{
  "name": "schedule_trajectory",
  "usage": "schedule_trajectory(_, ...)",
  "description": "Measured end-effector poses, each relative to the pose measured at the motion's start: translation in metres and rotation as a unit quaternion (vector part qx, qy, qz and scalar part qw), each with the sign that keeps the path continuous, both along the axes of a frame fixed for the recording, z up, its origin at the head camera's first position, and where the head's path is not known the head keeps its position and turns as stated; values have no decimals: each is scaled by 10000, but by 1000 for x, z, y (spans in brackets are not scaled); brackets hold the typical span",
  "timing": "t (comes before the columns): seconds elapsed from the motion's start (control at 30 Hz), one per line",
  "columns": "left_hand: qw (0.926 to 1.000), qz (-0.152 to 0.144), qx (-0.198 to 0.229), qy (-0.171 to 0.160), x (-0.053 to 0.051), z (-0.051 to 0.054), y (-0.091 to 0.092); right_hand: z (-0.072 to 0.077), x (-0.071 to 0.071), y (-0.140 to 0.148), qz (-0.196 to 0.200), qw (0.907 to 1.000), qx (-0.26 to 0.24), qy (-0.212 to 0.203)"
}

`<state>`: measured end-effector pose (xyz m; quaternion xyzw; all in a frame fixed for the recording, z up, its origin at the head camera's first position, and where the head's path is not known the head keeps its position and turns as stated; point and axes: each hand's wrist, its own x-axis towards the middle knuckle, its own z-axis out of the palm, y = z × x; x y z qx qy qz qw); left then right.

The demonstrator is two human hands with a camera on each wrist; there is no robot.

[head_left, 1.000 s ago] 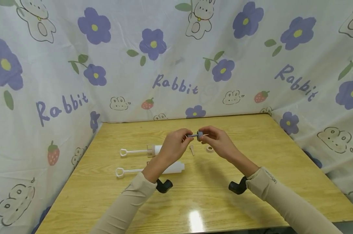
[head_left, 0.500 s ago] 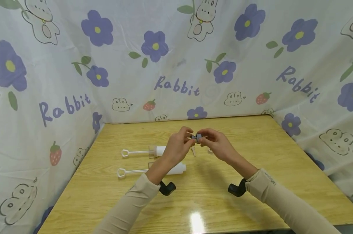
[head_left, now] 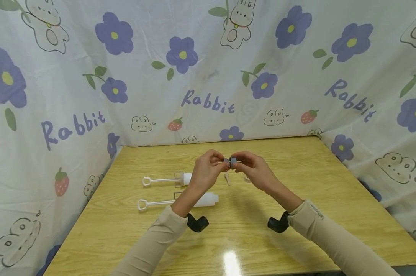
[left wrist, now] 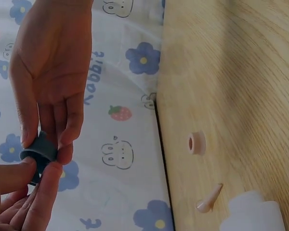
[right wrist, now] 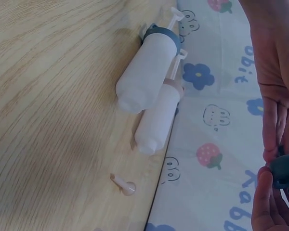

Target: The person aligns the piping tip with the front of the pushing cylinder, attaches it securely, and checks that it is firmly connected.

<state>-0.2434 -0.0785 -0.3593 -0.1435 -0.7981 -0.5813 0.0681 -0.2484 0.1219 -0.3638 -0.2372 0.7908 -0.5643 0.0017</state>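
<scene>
My left hand (head_left: 205, 170) pinches a small grey-blue piece (head_left: 226, 162), mostly covered by the fingers. Facing it, my right hand (head_left: 257, 170) holds a grey-blue cap (head_left: 233, 162) between thumb and fingers. Both pieces meet or nearly meet in mid-air over the table. In the left wrist view the cap (left wrist: 42, 148) appears as a short cup with a flared rim, the left thumb at its edge. From the right wrist view the cap (right wrist: 284, 169) looks rounded, with a small tab on its side. How the two pieces fit is hidden by fingers.
On the wooden table (head_left: 297, 184) lie two white plunger syringes, one with a beige collar (right wrist: 176, 87) and one with a grey-blue collar (right wrist: 164, 37). Beyond the right syringe ends are a beige cone-shaped nozzle (left wrist: 209, 198) and a beige ring cap (left wrist: 197, 143). A patterned curtain (head_left: 208, 76) stands behind.
The two grey-blue pieces, earlier apart with a thin shaft showing between them, have come together as the hands closed the gap. The things on the table stay put.
</scene>
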Motion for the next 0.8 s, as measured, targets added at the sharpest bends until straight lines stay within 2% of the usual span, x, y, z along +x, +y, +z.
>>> schedule_trajectory(0.27,9972,-110,-713,204,2,0,-1,-1,2,-2,32,10000,-54,-16)
schedule_trajectory(0.4,9931,-327,-1039,429,3,1,-2,-2,2,-2,-6,10000,-33,26)
schedule_trajectory(0.5,9911,-516,-1125,488,3,1,-3,-2,2,-2,-54,10000,-20,68)
schedule_trajectory(0.7,9908,-507,-1127,555,2,0,-13,-3,3,2,-172,9998,0,82)
schedule_trajectory(0.77,9859,-616,-1483,477,2,1,-21,-3,3,3,-218,9997,33,68)
schedule_trajectory(0.8,9806,-700,-1787,399,2,1,-26,-3,3,4,-237,9997,58,60)
